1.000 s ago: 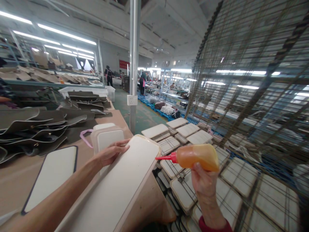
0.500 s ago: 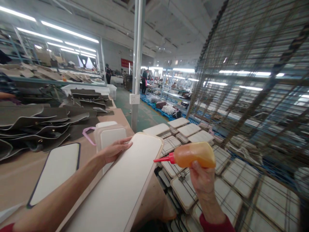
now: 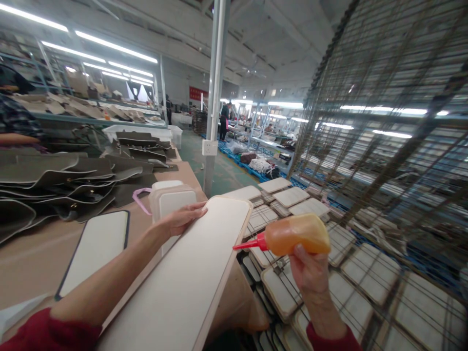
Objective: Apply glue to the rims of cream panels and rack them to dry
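Observation:
My left hand (image 3: pixel 183 219) grips the left edge of a long white panel with rounded corners (image 3: pixel 197 263), which tilts up in front of me. In my right hand (image 3: pixel 310 268) is a squeeze bottle (image 3: pixel 298 234) of amber liquid, probably glue, lying on its side. Its red nozzle tip meets the panel's right edge, near the far corner. Behind my left hand stands a stack of smaller pale panels (image 3: pixel 177 199). A white panel with a dark border (image 3: pixel 95 248) lies on the brown-covered table to the left.
Dark folded pieces with pale edges (image 3: pixel 54 180) pile up at the left. Racks of pale panels (image 3: pixel 371 268) fill the right, under a raised wire mesh (image 3: pixel 365 122). A metal post (image 3: pixel 215 87) stands ahead. Another person's sleeve (image 3: pixel 16 117) shows at far left.
The nozzle has slid a little along the panel's right edge, toward me. The whole view has shifted slightly, and more of my left sleeve shows. Both hands keep their holds.

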Tool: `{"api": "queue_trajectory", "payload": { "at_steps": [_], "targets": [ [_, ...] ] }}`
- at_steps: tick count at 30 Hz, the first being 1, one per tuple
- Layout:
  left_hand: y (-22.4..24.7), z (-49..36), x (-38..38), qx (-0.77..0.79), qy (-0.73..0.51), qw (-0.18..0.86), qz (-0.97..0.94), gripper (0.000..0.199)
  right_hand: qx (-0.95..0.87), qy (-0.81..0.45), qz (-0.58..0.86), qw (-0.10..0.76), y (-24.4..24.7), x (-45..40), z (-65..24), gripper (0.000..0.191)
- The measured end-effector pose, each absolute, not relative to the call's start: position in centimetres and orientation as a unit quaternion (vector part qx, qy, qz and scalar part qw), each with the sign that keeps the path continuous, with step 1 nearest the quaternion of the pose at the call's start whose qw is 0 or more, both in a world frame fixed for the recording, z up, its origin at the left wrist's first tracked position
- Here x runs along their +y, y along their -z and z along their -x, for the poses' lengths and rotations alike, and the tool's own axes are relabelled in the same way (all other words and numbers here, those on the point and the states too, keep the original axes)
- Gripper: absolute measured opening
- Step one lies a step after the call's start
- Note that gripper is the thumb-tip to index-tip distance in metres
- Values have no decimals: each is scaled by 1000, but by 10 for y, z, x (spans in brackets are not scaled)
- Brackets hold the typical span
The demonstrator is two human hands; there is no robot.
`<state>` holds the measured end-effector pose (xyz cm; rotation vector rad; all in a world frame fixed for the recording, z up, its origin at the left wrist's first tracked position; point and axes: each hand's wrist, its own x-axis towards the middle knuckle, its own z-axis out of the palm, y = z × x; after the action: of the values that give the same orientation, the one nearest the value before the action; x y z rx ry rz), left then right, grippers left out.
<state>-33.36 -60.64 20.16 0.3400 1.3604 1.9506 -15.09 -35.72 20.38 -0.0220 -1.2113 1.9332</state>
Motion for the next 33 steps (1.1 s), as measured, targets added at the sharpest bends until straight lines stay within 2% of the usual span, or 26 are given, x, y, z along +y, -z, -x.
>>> {"api": "queue_trajectory", "payload": {
  "at_steps": [8, 15, 33],
  "targets": [
    [-200, 346, -603, 527, -753, 369, -139, 51, -514, -756, -10, 406, -203, -360, 148, 31],
    [-208, 348, -595, 533, -758, 355, -123, 49, -509, -769, -17, 387, -199, -363, 144, 40],
    [-213, 361, -594, 543, -751, 351, -138, 44, -531, -751, -32, 392, -204, -372, 134, 23]
  ]
}}
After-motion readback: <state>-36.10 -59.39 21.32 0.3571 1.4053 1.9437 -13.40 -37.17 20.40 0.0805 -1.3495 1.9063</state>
